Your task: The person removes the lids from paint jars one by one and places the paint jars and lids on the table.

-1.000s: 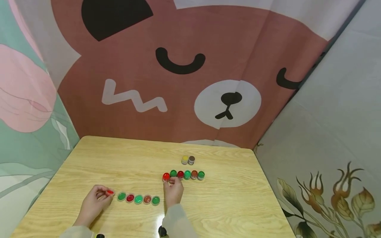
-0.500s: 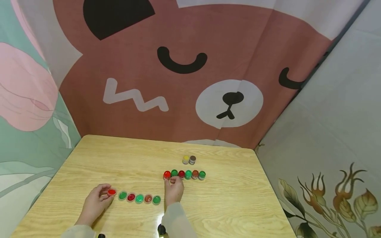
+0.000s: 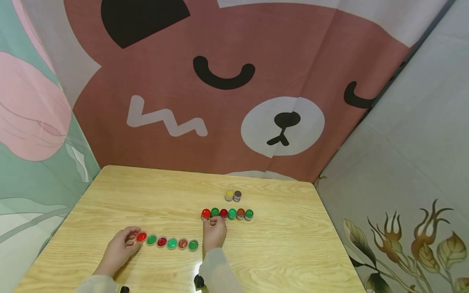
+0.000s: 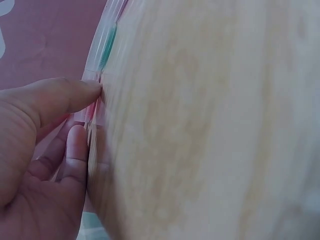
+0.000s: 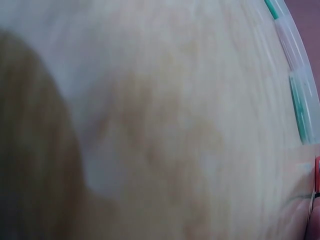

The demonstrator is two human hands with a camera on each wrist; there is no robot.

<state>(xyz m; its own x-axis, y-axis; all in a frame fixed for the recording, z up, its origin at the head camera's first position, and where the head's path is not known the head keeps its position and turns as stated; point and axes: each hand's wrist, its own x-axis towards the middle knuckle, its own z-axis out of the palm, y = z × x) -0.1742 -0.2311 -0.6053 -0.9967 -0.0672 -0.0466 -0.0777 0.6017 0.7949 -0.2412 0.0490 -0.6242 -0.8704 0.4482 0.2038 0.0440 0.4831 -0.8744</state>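
Note:
My left hand (image 3: 119, 246) is at the left end of the near row, thumb and finger on either side of a round red paint lid (image 3: 141, 236). In the left wrist view the thumb tip (image 4: 92, 91) lies against its clear rim. Beside it run green (image 3: 151, 240), dark red, teal, brown and green lids. My right hand (image 3: 214, 235) pinches the near side of a red paint pot (image 3: 206, 213), at the left end of the far row, with curled fingers. Further pots continue rightward, including a teal one (image 3: 232, 213). The right wrist view shows only a bit of fingertip (image 5: 314, 217).
A yellow pot (image 3: 229, 195) and a brown pot (image 3: 237, 195) stand together behind the far row. The wooden table (image 3: 286, 244) meets a bear-printed cloth (image 3: 165, 154) at its back edge. A flower-printed cloth (image 3: 410, 171) hangs on the right.
My left hand has lowered the red lid from a tilted hold to lie flat in line with the near row. The red pot has shifted slightly back into line with the far row.

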